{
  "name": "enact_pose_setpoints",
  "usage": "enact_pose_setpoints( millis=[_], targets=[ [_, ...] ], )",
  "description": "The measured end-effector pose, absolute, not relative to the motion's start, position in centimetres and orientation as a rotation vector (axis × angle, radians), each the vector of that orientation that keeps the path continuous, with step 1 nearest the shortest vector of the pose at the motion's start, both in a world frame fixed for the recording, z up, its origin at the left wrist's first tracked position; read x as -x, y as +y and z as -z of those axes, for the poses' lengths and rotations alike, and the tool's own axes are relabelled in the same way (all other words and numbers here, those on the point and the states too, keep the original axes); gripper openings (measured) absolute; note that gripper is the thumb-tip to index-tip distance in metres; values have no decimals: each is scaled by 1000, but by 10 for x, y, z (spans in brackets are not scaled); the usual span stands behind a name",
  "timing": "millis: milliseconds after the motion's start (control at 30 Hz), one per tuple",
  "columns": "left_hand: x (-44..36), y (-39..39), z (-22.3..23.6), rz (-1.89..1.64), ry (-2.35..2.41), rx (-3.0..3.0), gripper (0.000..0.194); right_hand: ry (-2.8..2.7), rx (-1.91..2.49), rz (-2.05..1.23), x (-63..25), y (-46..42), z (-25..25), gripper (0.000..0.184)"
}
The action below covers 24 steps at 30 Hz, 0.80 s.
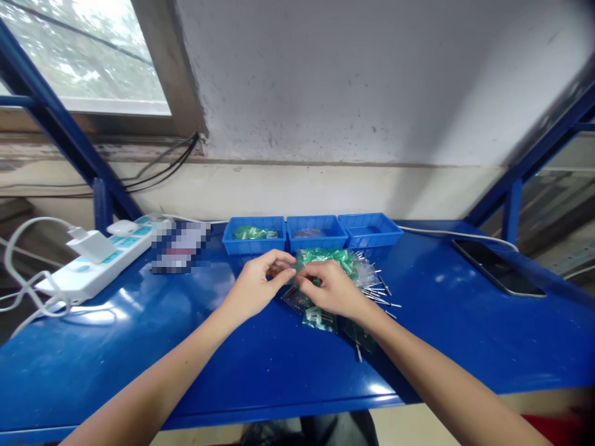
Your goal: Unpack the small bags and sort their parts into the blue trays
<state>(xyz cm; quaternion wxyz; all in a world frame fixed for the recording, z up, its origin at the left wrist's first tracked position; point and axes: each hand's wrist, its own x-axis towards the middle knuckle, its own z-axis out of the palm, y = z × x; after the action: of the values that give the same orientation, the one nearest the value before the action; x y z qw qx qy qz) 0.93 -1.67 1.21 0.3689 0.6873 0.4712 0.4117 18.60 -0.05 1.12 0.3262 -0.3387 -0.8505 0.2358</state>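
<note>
My left hand [264, 280] is closed, thumb and fingers pinched towards the right hand; whatever is between them is too small to make out. My right hand [332, 288] is also closed in a pinch, its fingertips almost meeting the left ones. Under and behind it lies a pile of clear plastic bags, among them a bag of bright green pieces [330, 255] and, nearer me, a bag of white pieces [320, 318]. Thin silver metal pins [382, 296] stick out loose to the right of the pile. Part of the pile is hidden by the right hand.
Three blue bins stand along the back: a left bin [253, 248] with green bags, a middle bin [318, 246] with brownish contents, and a right bin [372, 238]. A phone [497, 266] lies right; a white power strip [88, 272] with cables lies left on the blue table [223, 378].
</note>
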Motion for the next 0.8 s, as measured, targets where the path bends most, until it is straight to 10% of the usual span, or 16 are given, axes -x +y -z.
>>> enact_pose_setpoints(
  millis=[800],
  targets=[
    [-1,-16,-24,-874,1313,-1754,25,-2061,1094,-465,-187,4,-8,15]
  ],
)
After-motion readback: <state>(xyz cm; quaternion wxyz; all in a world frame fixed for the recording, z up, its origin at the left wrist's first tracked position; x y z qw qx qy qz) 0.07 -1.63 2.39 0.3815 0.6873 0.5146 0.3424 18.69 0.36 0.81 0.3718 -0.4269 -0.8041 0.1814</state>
